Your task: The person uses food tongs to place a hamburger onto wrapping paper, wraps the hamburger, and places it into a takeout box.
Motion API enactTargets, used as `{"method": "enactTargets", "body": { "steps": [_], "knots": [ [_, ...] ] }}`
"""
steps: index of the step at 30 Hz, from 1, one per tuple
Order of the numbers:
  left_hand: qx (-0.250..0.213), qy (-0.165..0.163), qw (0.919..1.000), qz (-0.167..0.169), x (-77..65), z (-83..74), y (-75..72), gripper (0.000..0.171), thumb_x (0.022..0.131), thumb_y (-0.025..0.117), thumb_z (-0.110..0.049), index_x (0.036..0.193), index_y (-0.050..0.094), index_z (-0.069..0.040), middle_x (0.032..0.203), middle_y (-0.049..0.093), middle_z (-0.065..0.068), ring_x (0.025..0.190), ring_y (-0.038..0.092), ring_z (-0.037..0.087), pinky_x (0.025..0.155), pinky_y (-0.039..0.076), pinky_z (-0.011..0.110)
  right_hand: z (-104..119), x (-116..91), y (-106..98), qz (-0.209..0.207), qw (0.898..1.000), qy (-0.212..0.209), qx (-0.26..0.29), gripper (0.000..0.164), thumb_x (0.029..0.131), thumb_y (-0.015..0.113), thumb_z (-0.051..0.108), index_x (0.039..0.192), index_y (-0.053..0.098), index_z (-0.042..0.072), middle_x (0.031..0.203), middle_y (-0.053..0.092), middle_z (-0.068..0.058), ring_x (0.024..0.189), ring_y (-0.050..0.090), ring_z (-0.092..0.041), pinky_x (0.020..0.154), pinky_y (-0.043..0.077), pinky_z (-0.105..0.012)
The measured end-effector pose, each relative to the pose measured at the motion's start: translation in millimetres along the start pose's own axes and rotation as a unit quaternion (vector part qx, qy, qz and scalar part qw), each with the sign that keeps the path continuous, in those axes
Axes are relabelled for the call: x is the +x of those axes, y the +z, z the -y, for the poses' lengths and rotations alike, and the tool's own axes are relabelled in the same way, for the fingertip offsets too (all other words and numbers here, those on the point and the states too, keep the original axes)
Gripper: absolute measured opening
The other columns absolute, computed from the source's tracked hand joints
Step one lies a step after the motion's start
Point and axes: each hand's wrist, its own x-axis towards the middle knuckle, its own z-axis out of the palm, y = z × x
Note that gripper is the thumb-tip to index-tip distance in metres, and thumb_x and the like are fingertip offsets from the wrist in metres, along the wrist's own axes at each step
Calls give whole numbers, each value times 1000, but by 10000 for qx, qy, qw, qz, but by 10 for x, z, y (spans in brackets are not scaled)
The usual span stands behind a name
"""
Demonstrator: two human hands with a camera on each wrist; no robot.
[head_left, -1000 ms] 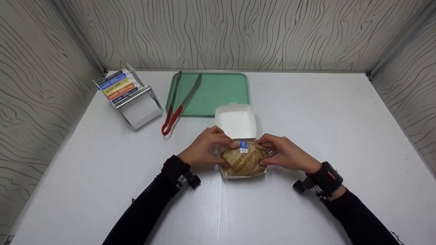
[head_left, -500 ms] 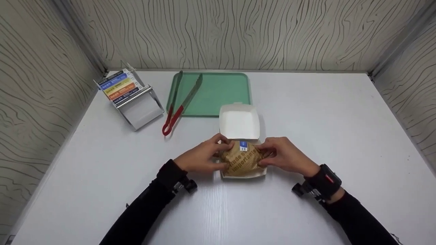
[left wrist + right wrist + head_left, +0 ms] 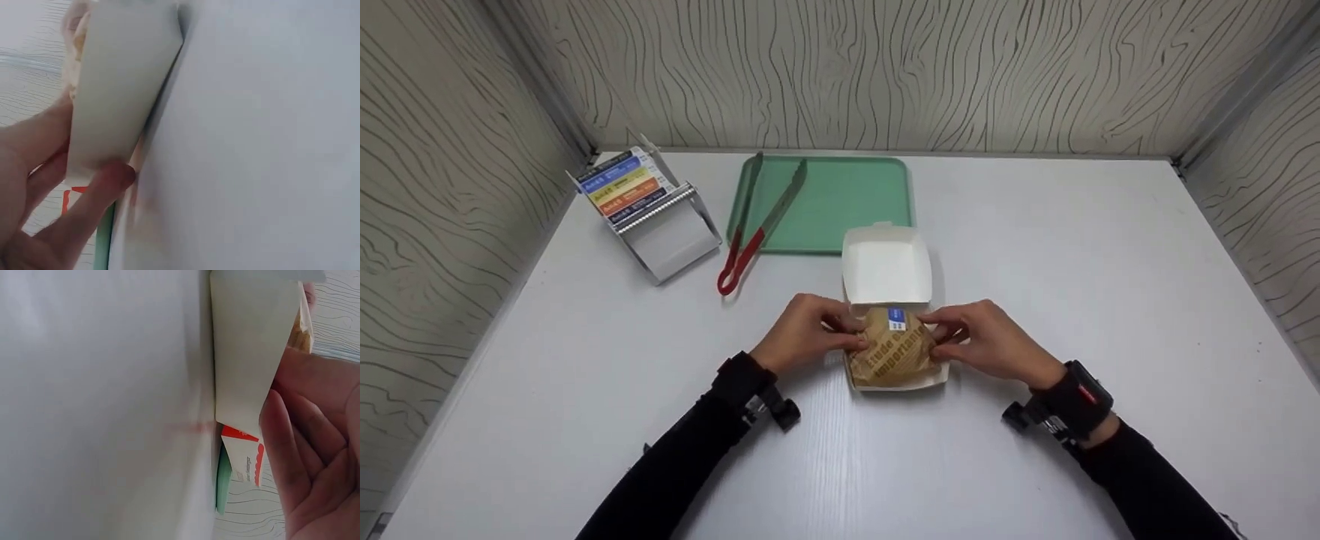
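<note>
A burger (image 3: 892, 358) wrapped in brown printed paper sits in the bottom of an open white burger box (image 3: 886, 264), whose lid is tipped back. A blue and white label (image 3: 896, 319) sticks to the wrapper's far side. My left hand (image 3: 808, 330) holds the burger's left side with thumb and fingers; in the left wrist view one fingertip lies on the box's outer wall (image 3: 121, 84). From the right, my right hand (image 3: 986, 337) grips the burger with its thumb at the paper, other fingers beside the box wall (image 3: 250, 349). The burger's underside is hidden inside the box.
Behind the box lies a green tray (image 3: 847, 199). Red-handled tongs (image 3: 746, 255) rest partly across its left side. A metal label dispenser (image 3: 641, 214) with several coloured label strips stands at the back left. Patterned walls (image 3: 847, 75) border the white table (image 3: 1072, 247).
The box shifted slightly right between the first two frames. My left hand has drawn its fingers closer together at the burger's left side. The right hand has stayed nearly in place.
</note>
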Motion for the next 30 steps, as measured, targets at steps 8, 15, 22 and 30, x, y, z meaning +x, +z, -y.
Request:
{"method": "enactTargets", "body": {
  "steps": [8,15,22,30],
  "knots": [
    [787,476,9955,221,-61,-62,-25,15,90,81,-10,104,82,-6,102,80,8,86,76,12,71,56,17,-13,2,2,-345,9985,-12,-432,40,81,88,8,119,76,4,99,71,-3,93,67,-14,83,52,-25],
    [-12,-131,9999,-62,-43,-54,22,14,84,84,-4,97,82,-3,96,80,11,85,78,19,73,60,21,-26,6,-10,-258,9983,174,-489,35,81,89,17,114,80,12,100,71,1,96,49,-10,83,40,-32],
    [-837,-599,9923,-683,-16,2,40,37,73,93,-3,102,70,3,112,63,12,79,75,19,70,62,27,-92,5,-20,18,9998,-63,-213,29,92,79,17,120,77,9,110,69,-4,103,60,-15,90,50,-30],
    [-1267,-1358,9811,-535,18,21,20,91,75,92,-4,152,43,-3,139,61,21,110,69,32,94,59,39,-124,28,18,-447,9941,317,934,24,84,86,9,107,81,5,144,44,-10,95,76,-20,85,60,-27]
  ]
}}
